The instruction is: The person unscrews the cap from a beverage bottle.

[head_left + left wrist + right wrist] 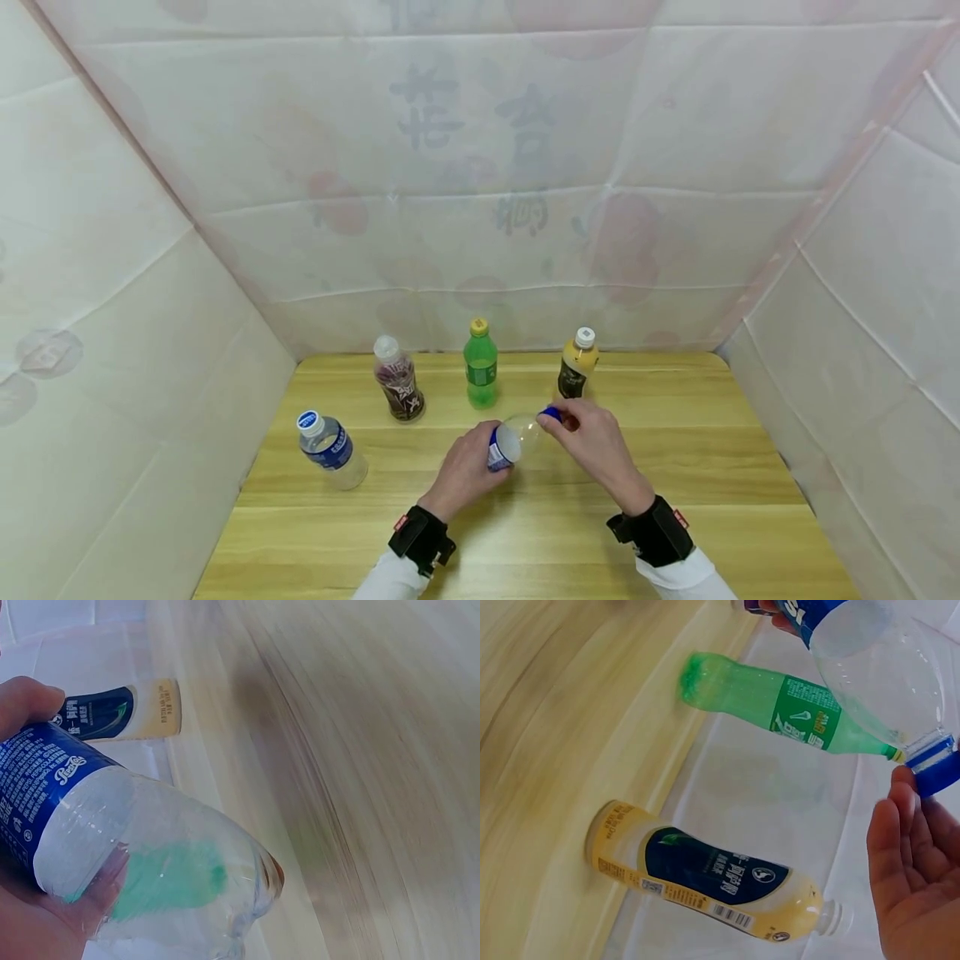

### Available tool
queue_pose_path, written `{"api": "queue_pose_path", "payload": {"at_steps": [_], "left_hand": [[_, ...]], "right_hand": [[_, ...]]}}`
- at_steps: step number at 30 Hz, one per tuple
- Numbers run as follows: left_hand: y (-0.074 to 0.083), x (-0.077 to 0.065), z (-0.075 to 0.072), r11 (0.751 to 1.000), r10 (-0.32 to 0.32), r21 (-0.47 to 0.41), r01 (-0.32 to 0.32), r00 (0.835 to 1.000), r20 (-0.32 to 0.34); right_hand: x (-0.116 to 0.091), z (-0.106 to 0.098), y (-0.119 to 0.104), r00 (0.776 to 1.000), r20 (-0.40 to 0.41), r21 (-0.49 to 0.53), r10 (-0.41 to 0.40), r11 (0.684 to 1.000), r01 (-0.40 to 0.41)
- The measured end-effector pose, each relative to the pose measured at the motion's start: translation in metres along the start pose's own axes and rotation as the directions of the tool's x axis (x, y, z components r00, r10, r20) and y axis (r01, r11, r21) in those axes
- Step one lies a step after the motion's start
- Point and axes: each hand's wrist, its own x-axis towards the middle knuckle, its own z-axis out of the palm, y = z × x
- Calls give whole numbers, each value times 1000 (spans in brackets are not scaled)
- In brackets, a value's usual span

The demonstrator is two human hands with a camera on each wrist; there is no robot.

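My left hand (467, 467) grips a clear plastic Pepsi bottle (525, 428) round its blue label (56, 791). The bottle is tilted, its neck towards my right hand (597, 442). That hand pinches the blue cap (552, 413) at the mouth, between thumb and fingers. In the right wrist view the cap (937, 774) sits at the neck, partly cut off by the frame edge. A trace of brown liquid (279, 876) shows at the bottle's base in the left wrist view.
Behind the hands stand a green bottle (481, 367) with a yellow cap, a yellow bottle (577, 362) with a white cap, and a dark-labelled bottle (400, 385). A blue-labelled bottle (333, 452) stands at left. Pale sheets (480, 250) enclose the wooden table (712, 467).
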Motion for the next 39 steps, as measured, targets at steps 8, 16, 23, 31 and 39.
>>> {"api": "queue_pose_path", "payload": {"at_steps": [8,16,23,31,39], "left_hand": [[-2,-3,0,1000,-6,-17,6,1000,1],[-5,-1,3,1000,9,-27,-9,1000,2],[-5,-2,7,999,16,-32,-17,1000,-26],[-4,-2,7,998,-16,-61,17,1000,8],[-2,-1,6,999,-6,-51,6,1000,-12]], "right_hand": [[-1,-3,6,985,61,84,-164,984,158],[0,-8,9,971,122,120,-208,974,193],[-2,-8,9,973,154,207,-172,969,138],[-1,-3,5,993,121,150,8,988,-27],[3,4,0,1000,-18,-46,1,999,-2]]}}
